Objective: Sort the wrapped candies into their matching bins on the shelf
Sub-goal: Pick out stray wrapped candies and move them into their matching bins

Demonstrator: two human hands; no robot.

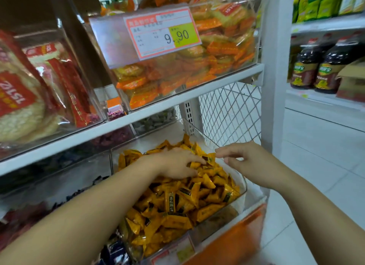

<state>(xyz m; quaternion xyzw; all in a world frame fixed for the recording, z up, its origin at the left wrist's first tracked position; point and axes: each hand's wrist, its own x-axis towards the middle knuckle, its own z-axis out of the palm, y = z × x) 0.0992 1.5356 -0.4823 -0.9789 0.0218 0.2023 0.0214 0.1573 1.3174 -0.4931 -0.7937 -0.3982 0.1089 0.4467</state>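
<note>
Yellow candies beneath palm-down left hand; right hand just beside.

Price tag on front of clear bin of orange-wrapped snacks: large "9.90", last digits on yellow patch; red header and small print blurred. Red-and-white packet at left: white letters, perhaps "TSL", upside down. Yellow candy wrapper: vertical Chinese characters, too small to read. Oil bottle label: illegible.
</note>
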